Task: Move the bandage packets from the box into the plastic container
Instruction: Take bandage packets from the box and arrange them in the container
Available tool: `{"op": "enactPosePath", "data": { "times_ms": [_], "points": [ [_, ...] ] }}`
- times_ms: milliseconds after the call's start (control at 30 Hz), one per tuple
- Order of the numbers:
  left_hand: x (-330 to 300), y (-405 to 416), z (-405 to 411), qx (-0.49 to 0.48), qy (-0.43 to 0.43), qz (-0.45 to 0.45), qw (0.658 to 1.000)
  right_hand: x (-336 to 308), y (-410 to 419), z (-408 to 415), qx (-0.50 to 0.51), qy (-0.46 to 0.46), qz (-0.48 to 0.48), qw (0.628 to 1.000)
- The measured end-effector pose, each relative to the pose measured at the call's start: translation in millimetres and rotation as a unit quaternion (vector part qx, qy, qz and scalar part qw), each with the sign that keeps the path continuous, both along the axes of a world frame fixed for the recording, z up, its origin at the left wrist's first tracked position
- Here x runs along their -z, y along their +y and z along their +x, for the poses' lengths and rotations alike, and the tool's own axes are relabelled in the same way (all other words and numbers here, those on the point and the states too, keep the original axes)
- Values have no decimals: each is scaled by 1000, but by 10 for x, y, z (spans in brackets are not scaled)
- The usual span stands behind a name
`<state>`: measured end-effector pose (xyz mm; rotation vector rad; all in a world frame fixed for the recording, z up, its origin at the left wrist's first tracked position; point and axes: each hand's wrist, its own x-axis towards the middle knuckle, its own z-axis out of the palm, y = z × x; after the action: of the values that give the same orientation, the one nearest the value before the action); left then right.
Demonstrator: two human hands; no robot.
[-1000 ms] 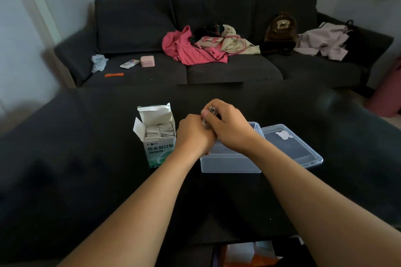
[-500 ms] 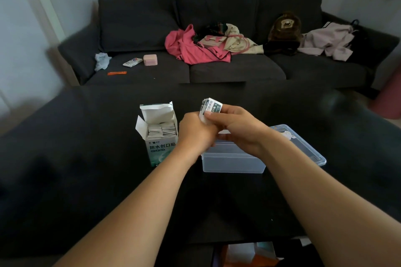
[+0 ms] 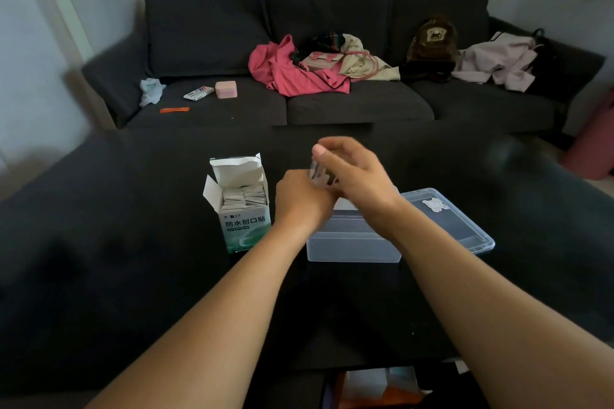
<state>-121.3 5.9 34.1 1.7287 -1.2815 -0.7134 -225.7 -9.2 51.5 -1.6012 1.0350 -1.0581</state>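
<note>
Over the near-left corner of the plastic container (image 3: 354, 242), both hands meet above the dark bench (image 3: 116, 242). The right hand (image 3: 357, 173) has its fingers curled round a small stack of bandage packets (image 3: 319, 173), thumb up at the top edge, the stack blurred but clearly clamped. The left hand (image 3: 304, 197) sits just beneath and to the left, fingers curled under and touching the lower end of that same stack; how firmly it grips I cannot tell, its fingertips being hidden behind the knuckles. The stack is held in the air, just above the container's left end and not inside it.

Just left of the hands stands the box (image 3: 244, 209), upright, flaps open, more packets packed inside on edge, Chinese lettering on its green-and-white front. Box and container stand close, apart. The clear lid (image 3: 458, 226) lies flat against the container's right side, a small white sticker on it.

Beyond the bench, a dark sofa (image 3: 206, 33) carries a pink garment (image 3: 289, 73), a brown backpack (image 3: 432, 40) and a small pink case (image 3: 226, 89)
</note>
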Motion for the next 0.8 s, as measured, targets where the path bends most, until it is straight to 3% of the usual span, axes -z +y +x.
{"op": "enactPosePath", "data": {
  "times_ms": [67,267,500,600,700,800],
  "points": [
    [-21,27,17,28,117,21,992,-51,-13,-109,-13,-37,67,997],
    [70,-25,21,38,65,-42,996,-53,-3,-156,-90,12,177,980],
    [119,-30,132,63,61,-19,996,-33,-92,-83,-74,106,100,986],
    [80,-3,211,80,61,-27,995,-54,-97,-71,-63,65,107,990],
    [11,58,295,63,-9,-67,996,-84,-231,-211,-17,-16,184,983],
    [9,114,361,29,-125,-106,986,-33,-373,-335,13,87,253,963]
  ]
}}
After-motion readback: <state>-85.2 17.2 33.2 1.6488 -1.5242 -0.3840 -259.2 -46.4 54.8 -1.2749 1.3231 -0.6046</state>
